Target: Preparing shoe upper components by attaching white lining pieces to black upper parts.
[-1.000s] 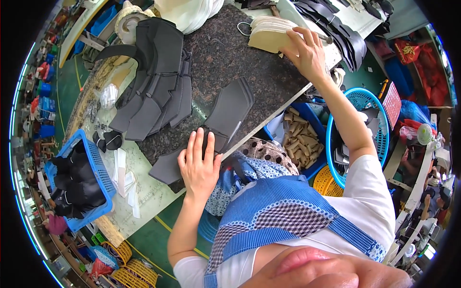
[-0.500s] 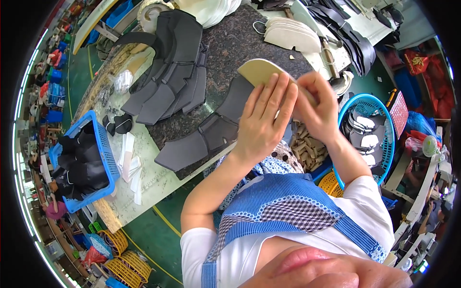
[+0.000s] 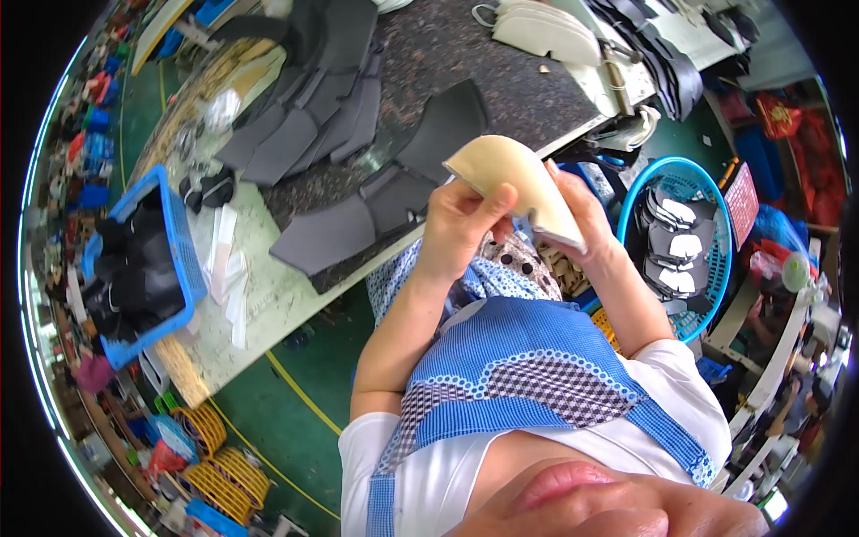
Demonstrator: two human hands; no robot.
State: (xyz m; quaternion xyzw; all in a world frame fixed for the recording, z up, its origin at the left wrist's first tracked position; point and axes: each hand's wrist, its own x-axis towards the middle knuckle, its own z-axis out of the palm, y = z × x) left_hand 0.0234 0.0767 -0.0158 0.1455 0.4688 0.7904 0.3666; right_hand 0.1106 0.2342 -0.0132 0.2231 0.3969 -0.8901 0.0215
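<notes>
A curved beige padded piece (image 3: 514, 179) is held up in front of my chest by both hands. My left hand (image 3: 461, 228) grips its lower left edge with thumb on top. My right hand (image 3: 586, 219) is behind and under its right side, mostly hidden by the piece. Just beyond my hands, dark grey fabric pieces (image 3: 394, 183) lie spread on the dark speckled worktable (image 3: 528, 98).
A stack of beige pieces (image 3: 541, 31) lies at the table's far end. A round blue basket (image 3: 684, 242) with dark and white pieces stands at my right. A blue crate (image 3: 139, 259) of black parts sits left on a pale bench (image 3: 268, 295). Green floor lies below.
My right hand took a beige piece from the far stack and brought it toward me. My left hand left the grey pieces on the table and closed on it too.
</notes>
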